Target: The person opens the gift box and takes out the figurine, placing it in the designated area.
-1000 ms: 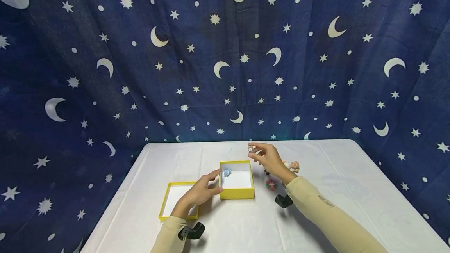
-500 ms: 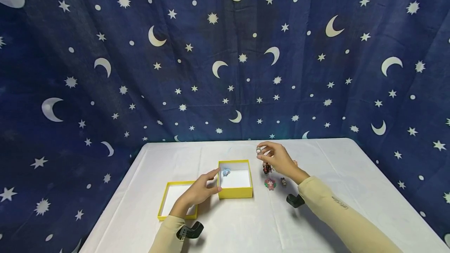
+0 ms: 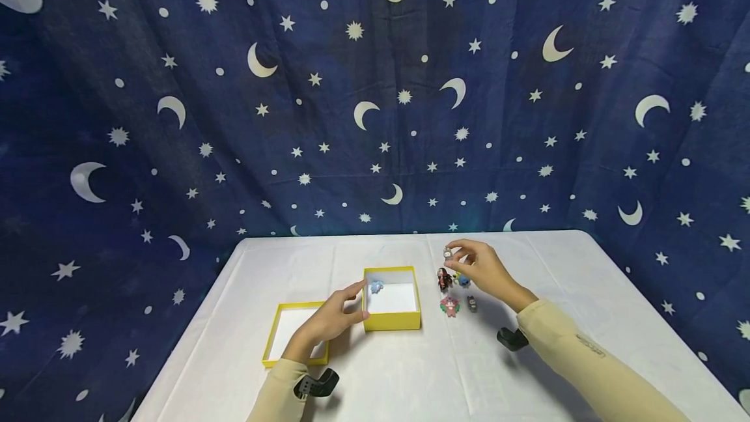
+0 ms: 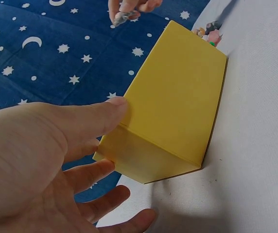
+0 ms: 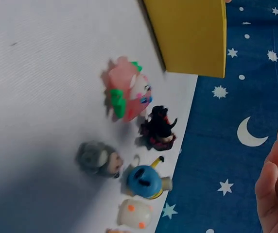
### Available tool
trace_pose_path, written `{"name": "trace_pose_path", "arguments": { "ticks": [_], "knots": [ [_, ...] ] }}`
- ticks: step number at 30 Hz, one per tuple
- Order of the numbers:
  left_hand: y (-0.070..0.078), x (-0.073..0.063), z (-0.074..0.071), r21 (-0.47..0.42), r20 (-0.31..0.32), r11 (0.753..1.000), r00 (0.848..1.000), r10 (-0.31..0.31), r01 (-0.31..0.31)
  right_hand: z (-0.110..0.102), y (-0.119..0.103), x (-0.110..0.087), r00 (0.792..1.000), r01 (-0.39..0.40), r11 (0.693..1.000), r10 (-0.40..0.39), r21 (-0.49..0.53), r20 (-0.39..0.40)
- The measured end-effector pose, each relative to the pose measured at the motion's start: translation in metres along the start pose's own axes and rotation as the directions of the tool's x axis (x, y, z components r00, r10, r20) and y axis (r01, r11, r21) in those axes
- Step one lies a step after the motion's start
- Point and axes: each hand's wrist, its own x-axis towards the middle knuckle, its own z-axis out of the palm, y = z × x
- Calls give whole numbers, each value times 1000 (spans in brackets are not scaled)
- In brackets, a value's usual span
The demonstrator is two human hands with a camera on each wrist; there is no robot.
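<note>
My right hand (image 3: pixel 482 270) holds a small grey figurine (image 3: pixel 448 254) between thumb and fingertips, raised above the far part of the table. In the left wrist view the same grey figurine (image 4: pixel 123 18) shows at the top, partly covered by fingers. My left hand (image 3: pixel 331 318) touches the left side of a yellow open-topped box (image 3: pixel 392 322), thumb near its front corner and index finger towards the back, fingers fairly straight. Inside the box, by its left wall, lies a light blue figurine (image 3: pixel 376 286).
Right of the box stand a pink figurine (image 5: pixel 124 90) with green parts, a dark red-and-black one (image 3: pixel 444 279), another grey one (image 3: pixel 472 304), a blue one (image 5: pixel 145 180) and a white orange-spotted one (image 5: pixel 134 213). A yellow-rimmed lid (image 3: pixel 316 363) lies under my left forearm.
My right hand has moved rightwards with the grey figurine, away from the box and over the other figurines, uncovering several of them. My left hand has stayed at the box.
</note>
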Motion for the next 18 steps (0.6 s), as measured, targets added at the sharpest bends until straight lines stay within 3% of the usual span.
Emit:
{"name": "trace_pose_path", "arguments": {
  "ticks": [8,18],
  "knots": [
    [-1,1,-2,-7,0,1000,1000,1,-1,-7,14,-8,1000,10,999,-10,-30,-21],
    [-1,-1,1,-13,-1,1000,1000,1,-1,-11,37,-26,997,-71,996,71,-54,7]
  ]
}}
